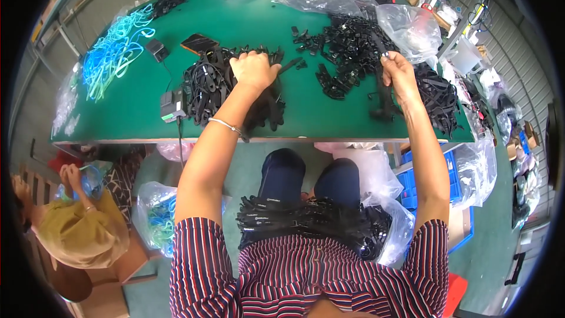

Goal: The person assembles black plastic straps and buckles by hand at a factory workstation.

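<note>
On the green table, my left hand (254,72) lies over a pile of black straps (206,82), its fingers curled down into them and the fingertips hidden. Near the thumb a short black strip sticks out. My right hand (401,78) pinches a black strap (384,97) that hangs down toward the table's near edge, its lower end blurred. Just left of and beyond that hand spreads a heap of small black plastic buckles (353,41). Another pile of black straps (438,97) sits to its right. More black straps (282,215) lie across my lap.
Blue and green cords (115,50) cover the table's left side. A phone (200,43) and a small grey device (172,105) with a cable lie nearby. Clear plastic bags (409,29) stand at the back right. Below are blue crates (409,185); another person (85,229) sits at left.
</note>
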Available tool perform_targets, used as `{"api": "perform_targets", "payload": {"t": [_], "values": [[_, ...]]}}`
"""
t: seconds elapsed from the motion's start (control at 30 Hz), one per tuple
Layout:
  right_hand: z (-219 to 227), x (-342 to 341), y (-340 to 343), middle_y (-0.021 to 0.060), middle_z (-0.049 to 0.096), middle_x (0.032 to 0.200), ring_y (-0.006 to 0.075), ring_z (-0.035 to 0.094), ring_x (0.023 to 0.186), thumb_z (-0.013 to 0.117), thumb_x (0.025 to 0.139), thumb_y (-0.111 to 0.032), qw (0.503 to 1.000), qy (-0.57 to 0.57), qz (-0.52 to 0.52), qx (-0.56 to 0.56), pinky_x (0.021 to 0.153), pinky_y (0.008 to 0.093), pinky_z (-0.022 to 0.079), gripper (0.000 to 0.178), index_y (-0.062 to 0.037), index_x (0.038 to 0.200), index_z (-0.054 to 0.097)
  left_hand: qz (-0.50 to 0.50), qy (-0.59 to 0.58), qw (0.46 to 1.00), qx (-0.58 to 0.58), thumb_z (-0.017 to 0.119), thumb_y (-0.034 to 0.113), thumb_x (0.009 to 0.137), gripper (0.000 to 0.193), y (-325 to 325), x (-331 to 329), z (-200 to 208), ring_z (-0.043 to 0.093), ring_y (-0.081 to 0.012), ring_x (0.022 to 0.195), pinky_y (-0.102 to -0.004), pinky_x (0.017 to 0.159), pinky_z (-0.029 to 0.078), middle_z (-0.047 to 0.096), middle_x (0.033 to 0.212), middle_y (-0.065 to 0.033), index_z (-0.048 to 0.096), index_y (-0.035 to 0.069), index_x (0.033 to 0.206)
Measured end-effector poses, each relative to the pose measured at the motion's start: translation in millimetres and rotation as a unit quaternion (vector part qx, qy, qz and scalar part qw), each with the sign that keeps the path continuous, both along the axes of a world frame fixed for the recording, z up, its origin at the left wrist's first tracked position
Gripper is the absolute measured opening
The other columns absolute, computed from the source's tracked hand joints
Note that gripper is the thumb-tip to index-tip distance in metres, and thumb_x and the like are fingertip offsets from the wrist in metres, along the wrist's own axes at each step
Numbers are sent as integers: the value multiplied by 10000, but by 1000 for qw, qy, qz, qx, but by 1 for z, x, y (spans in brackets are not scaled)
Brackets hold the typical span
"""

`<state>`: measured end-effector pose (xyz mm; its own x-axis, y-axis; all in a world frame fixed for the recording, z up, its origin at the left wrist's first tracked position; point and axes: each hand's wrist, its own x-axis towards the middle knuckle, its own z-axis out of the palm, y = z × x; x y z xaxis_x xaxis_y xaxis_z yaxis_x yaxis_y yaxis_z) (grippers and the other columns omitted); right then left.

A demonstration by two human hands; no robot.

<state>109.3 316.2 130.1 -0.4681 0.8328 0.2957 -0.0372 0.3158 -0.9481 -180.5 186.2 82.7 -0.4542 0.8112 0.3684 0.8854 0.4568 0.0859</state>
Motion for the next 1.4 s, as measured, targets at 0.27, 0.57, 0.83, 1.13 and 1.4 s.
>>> {"api": "perform_targets", "payload": {"t": [0.27, 0.57, 0.83, 1.13, 1.4], "values": [[-1, -7, -8, -44, 419, 536, 65, 392, 448, 608, 836, -169, 991, 83, 56, -87, 432, 204, 284, 230, -123, 676, 448, 37, 36, 990, -133, 585, 264, 756, 299, 25, 20, 1, 457, -200, 1100, -404, 897, 287, 533, 1164, -39, 646, 130, 1016], [-30, -32, -37, 14, 524, 680, 51, 352, 453, 576, 862, -298, 967, 94, 115, -208, 424, 193, 271, 271, -32, 915, 560, -355, -364, 833, 218, 607, 136, 774, 123, 2, 77, 12, 598, -299, 678, -354, 621, 465, 607, 771, -153, 614, 24, 825], [-31, -14, -31, -8, 453, 598, 66, 338, 435, 506, 901, -251, 949, 229, 136, -166, 426, 212, 266, 240, -26, 855, 578, -402, -284, 863, 116, 634, 200, 767, 245, -10, 68, -25, 587, -221, 683, -328, 647, 464, 602, 761, -118, 574, -5, 887], [-4, 29, -42, 15, 382, 617, 103, 341, 517, 407, 936, -306, 934, 305, 152, -106, 482, 237, 273, 363, -42, 692, 461, -443, -203, 838, 245, 552, 19, 720, 245, -2, 115, -29, 567, -332, 905, -403, 792, 460, 601, 962, -149, 584, 37, 962], [-10, 42, -70, 22, 366, 614, 102, 335, 524, 424, 926, -291, 967, 225, 121, -22, 486, 241, 262, 374, -42, 648, 441, -530, -224, 818, 3, 565, 87, 671, 432, 64, 191, -44, 491, -292, 1067, -422, 845, 423, 552, 1160, -34, 578, 190, 1090]]}}
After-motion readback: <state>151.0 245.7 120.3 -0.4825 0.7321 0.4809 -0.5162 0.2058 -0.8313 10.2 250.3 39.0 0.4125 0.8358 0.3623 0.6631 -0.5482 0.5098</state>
